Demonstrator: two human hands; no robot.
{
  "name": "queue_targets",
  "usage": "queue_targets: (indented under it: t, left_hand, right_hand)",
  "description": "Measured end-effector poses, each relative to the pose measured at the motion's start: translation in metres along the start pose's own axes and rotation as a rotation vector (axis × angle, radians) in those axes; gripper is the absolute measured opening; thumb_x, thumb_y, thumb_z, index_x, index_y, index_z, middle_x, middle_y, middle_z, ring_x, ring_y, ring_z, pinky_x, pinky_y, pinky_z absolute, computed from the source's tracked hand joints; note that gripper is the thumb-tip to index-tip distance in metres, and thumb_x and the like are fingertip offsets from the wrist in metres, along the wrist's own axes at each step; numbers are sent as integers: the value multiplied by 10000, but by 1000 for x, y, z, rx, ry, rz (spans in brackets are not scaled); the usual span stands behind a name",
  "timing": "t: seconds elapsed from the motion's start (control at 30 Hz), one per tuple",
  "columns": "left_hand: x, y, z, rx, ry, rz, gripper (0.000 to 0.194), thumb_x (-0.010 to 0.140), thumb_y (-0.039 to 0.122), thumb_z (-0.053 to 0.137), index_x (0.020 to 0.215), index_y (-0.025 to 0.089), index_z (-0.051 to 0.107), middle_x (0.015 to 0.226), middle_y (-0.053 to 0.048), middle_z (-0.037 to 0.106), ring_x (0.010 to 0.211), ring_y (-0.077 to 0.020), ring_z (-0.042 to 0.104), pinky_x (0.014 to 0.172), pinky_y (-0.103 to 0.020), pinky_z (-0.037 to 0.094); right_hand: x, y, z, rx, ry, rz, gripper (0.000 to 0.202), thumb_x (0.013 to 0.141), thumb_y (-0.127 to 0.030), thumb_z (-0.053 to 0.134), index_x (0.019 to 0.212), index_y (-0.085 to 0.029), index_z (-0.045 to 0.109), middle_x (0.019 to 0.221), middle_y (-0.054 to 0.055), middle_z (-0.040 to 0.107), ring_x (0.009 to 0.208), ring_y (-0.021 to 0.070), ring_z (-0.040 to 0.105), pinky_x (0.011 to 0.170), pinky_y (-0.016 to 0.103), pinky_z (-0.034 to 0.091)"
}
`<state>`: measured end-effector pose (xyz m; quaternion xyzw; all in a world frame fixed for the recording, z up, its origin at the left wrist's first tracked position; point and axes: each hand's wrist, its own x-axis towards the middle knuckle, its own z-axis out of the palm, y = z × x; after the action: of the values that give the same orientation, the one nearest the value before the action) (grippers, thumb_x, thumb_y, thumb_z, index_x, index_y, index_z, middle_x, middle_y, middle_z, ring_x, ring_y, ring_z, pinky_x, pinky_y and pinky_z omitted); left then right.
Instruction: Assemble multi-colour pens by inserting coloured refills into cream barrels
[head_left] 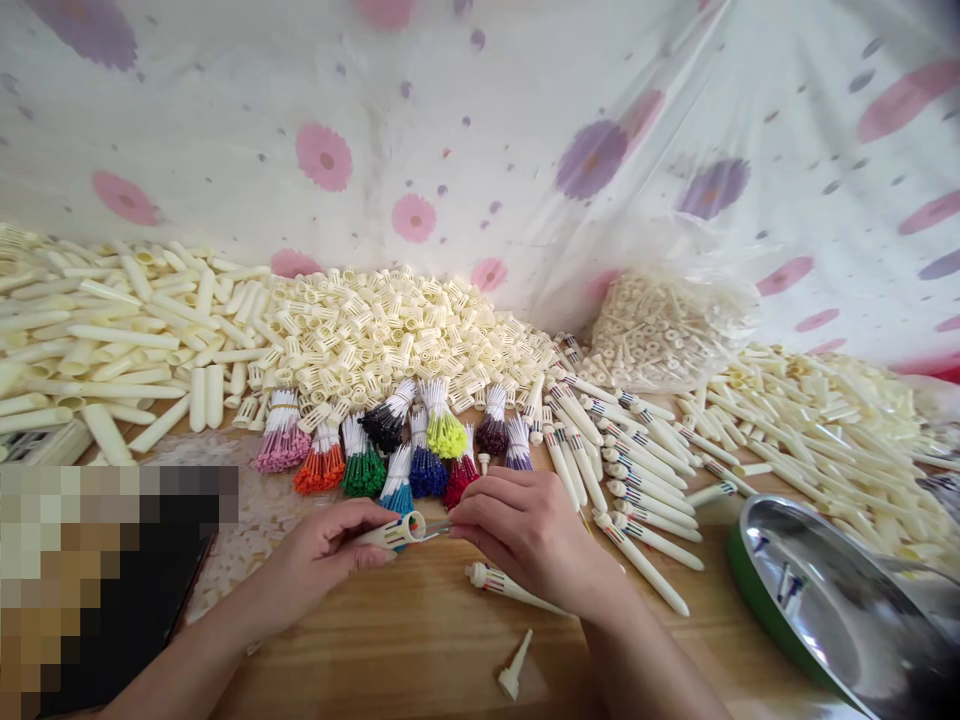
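Observation:
My left hand (337,548) grips a cream slotted pen barrel (391,532), its open end facing right with coloured bits inside. At that opening, my right hand (525,530) pinches a thin whitish pen refill (436,533); its far part is hidden by the fingers. Just beyond both hands stand banded bundles of white sticks with coloured ends, among them pink (281,440), orange (321,462), green (363,460) and yellow (444,425). Below my right hand lies a multicolour pen (510,585), partly covered. Closer to me rests a small cream cone-shaped piece (515,668).
Cream tubes (120,340) are heaped at left, slotted barrels (397,330) at centre back. Several multicolour pens (652,505) lie in rows at right, before a clear bag of small parts (660,325). A green-sided metal bowl (757,600) stands right; a dark panel (142,590), partly pixelated, left.

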<state>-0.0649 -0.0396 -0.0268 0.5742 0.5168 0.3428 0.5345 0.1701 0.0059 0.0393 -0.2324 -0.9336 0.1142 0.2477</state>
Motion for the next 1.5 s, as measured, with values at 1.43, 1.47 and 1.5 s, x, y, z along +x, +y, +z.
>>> queue_targets:
  t: [1.43,1.47,1.5]
  left_hand:
    - [7,-16,-2,-78,395,77,280,655,415,717,826,220,614,794,-5,701,764,-208,659,679,-274,529]
    - [7,-16,-2,-94,407,65,304,648,439,717,825,218,607,787,-4,706,757,-208,661,672,-275,529]
    - [8,-15,-2,-107,415,60,325,639,458,719,821,216,602,786,-6,709,761,-209,662,675,-278,529]
  right_hand:
    - [-27,13,34,230,-302,246,77,838,-251,592,833,-175,604,864,38,612,823,147,553,695,241,436]
    - [-31,14,39,143,-368,208,81,828,-243,602,792,-171,613,826,35,612,803,153,545,678,242,430]
    - [-34,15,44,56,-400,203,83,824,-231,604,776,-165,618,816,37,613,800,159,538,683,250,428]
